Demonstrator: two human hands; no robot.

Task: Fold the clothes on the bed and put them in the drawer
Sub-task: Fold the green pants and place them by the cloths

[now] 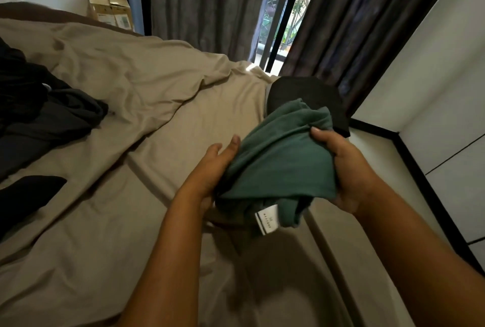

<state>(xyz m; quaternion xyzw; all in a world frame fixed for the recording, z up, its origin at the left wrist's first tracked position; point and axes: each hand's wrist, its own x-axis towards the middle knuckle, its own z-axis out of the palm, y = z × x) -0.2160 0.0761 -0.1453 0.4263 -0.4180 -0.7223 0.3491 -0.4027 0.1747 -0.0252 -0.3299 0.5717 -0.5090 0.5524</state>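
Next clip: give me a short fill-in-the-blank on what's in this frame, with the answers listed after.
The left hand and right hand hold one garment, coloured ____. A ____ label hangs at its near edge. The pile of dark clothes lies on the beige bedsheet to the ____ of both hands.
Missing words: green; white; left.
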